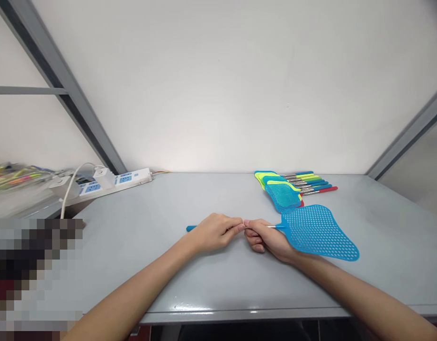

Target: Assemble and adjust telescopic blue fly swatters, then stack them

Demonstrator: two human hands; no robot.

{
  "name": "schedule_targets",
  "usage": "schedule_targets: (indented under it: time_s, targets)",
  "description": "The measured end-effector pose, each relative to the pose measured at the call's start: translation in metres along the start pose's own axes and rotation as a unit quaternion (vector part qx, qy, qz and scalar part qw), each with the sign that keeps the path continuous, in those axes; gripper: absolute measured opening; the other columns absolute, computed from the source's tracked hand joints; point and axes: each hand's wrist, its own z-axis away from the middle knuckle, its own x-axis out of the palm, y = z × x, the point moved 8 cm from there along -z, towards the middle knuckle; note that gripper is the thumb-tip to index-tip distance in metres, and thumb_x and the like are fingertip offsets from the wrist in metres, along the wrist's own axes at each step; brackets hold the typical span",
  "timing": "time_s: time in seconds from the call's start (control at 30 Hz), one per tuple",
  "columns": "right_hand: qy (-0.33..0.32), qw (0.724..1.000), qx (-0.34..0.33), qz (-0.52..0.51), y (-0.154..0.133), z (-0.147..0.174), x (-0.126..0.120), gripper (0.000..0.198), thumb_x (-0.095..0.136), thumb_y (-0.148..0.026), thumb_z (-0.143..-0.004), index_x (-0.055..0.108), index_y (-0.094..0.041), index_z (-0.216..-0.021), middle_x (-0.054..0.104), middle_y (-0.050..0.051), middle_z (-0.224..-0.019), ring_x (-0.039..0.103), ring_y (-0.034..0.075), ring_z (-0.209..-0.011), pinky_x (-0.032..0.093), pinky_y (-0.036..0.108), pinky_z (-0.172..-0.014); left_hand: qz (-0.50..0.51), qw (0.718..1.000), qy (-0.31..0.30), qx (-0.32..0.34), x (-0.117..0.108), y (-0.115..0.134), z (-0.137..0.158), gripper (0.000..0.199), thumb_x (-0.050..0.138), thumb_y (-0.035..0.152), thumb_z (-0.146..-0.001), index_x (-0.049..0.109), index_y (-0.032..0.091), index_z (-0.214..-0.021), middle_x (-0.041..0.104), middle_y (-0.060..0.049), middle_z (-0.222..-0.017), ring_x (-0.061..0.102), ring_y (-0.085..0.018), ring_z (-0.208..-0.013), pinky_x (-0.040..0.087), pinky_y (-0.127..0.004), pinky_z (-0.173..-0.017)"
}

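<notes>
A blue fly swatter [317, 233] with a perforated head lies across both of my hands, its head pointing right over my right forearm. My left hand [216, 232] is closed round the shaft near the handle, and the blue handle tip sticks out to its left. Close to the head, my right hand [268, 238] grips the metal shaft with the fingers curled. The fingertips of both hands meet in the middle. Most of the shaft is hidden by my fingers.
Behind, to the right, lies a stack of fly swatters [284, 194] in blue, yellow-green and red, handles pointing right. A white power strip [135, 177] with plugged-in chargers sits at the back left of the grey table [133, 227]. Grey frame posts [79, 109] flank the wall.
</notes>
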Motion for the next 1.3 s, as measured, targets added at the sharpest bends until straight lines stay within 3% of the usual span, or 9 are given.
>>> schedule_targets:
  time_s: [0.33, 1.3]
  targets:
    - [-0.017, 0.999, 0.002, 0.03, -0.003, 0.0, -0.003, 0.036, 0.038, -0.039, -0.08, 0.025, -0.019, -0.053, 0.017, -0.008, -0.048, 0.018, 0.005, -0.039, 0.013, 0.021, -0.037, 0.035, 0.999, -0.032, -0.012, 0.002, -0.009, -0.004, 0.034, 0.023, 0.033, -0.087, 0.038, 0.018, -0.061, 0.031, 0.006, -0.049, 0.027, -0.007, -0.045, 0.023, -0.021, -0.048]
    - [0.019, 1.0, -0.003, 0.006, -0.011, 0.003, -0.013, 0.035, 0.042, -0.035, -0.078, 0.024, -0.019, -0.053, 0.016, -0.008, -0.049, 0.014, 0.005, -0.041, 0.012, 0.02, -0.037, 0.098, 0.991, -0.064, -0.067, -0.004, -0.027, 0.006, 0.035, 0.023, 0.038, -0.086, 0.026, 0.017, -0.058, 0.022, 0.005, -0.051, 0.023, -0.007, -0.047, 0.019, -0.021, -0.046]
